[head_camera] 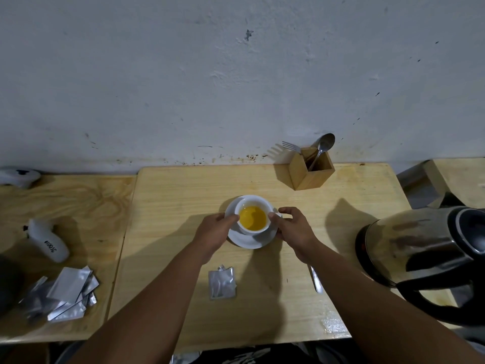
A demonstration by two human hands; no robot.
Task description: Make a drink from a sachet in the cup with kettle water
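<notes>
A white cup (256,203) filled with yellow-orange liquid stands on a white saucer (249,241) in the middle of the wooden table (301,206). My left hand (214,231) holds the saucer's left edge, fingertips against the cup. My right hand (294,227) grips the right side at the cup's handle and saucer rim. A torn silver sachet (221,283) lies flat on the table between my forearms. The steel and black kettle (425,256) stands at the right edge. A spoon (316,279) lies beside my right forearm, partly hidden by it.
A wooden holder (311,170) with a spoon and fork stands at the back by the wall. On the lower table to the left lie a pile of silver sachets (67,294) and a white device (49,241).
</notes>
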